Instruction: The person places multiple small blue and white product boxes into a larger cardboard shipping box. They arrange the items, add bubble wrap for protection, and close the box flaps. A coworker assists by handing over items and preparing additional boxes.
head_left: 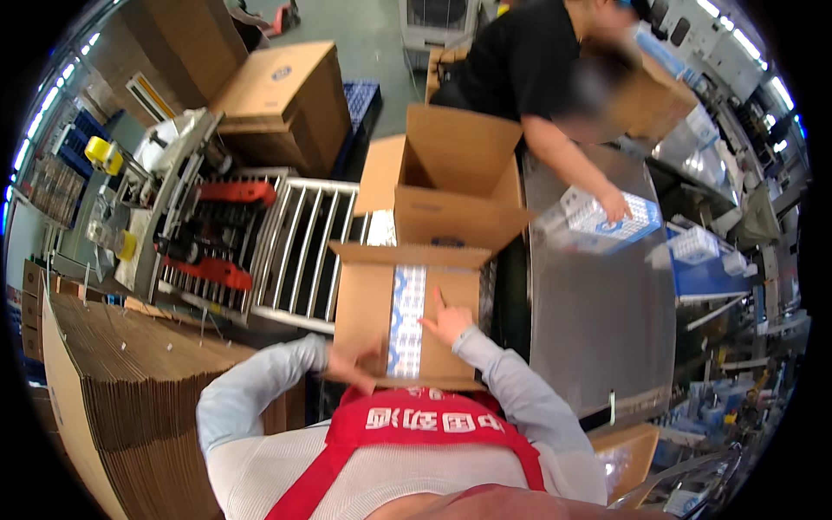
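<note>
In front of me sits a cardboard box [360, 303] with its left and right flaps folded inward. Between those flaps a strip of white-and-blue printed packages [407, 321] shows inside. My right hand [452, 324] is over the right flap, index finger and thumb stretched apart, holding nothing. At the near left corner of the box is my left hand [354, 364], fingers spread along the near edge and left flap. The far flap stands raised, and the near flap is low against my red apron [416, 420].
Beyond stands a second cardboard box [459, 217], flaps up. Metal rollers [303, 247] lead left to a taping machine [208, 234]. Flattened cartons [147, 407] are stacked at near left. Right of me is a metal table [602, 338], where a co-worker's hand [615, 206] touches a white-and-blue pack [598, 221].
</note>
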Action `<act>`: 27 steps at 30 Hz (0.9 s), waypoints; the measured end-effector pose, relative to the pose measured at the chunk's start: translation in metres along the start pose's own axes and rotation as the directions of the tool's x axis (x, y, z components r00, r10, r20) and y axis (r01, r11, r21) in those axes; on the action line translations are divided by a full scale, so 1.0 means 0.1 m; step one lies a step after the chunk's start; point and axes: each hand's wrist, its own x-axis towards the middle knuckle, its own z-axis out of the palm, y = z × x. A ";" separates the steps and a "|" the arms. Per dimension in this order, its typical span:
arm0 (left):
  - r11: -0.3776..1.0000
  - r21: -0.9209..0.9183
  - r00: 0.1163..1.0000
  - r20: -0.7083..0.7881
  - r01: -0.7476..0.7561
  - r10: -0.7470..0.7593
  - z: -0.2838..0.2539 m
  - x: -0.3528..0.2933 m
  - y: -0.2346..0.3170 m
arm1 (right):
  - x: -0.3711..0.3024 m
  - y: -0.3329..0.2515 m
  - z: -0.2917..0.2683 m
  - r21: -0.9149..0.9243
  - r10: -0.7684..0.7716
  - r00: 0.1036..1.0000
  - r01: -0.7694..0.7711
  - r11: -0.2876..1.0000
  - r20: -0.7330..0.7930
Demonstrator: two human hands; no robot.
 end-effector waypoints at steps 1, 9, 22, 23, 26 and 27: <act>0.956 0.285 0.985 -0.131 -0.068 0.109 0.15 -0.11 -0.02 | 0.03 0.05 -0.02 0.032 -0.014 1.000 0.015 0.999 -0.028; 0.969 -0.223 0.373 -0.895 0.106 -0.247 0.14 0.25 -0.74 | 0.10 -0.15 -1.43 -0.201 -0.272 0.505 0.192 0.961 -0.819; 0.944 -0.284 0.390 -0.899 -0.169 -0.200 -0.78 0.42 -1.36 | 0.22 0.53 1.09 0.993 0.492 0.864 0.114 0.011 -0.104; 0.955 -0.246 0.417 -0.895 -0.164 -0.159 -1.04 0.30 -1.71 | 0.26 0.11 1.08 0.989 0.471 0.875 0.145 -0.037 -0.111; 0.961 -0.269 0.562 -0.805 -0.062 -0.189 -2.00 -0.41 -1.81 | 0.69 -1.14 0.90 0.992 0.613 0.789 0.048 -0.115 0.033; 0.985 -0.053 0.363 -0.925 0.165 -0.110 -2.21 -0.56 -1.96 | 0.93 -1.47 0.87 0.987 0.593 0.802 0.025 -0.157 0.074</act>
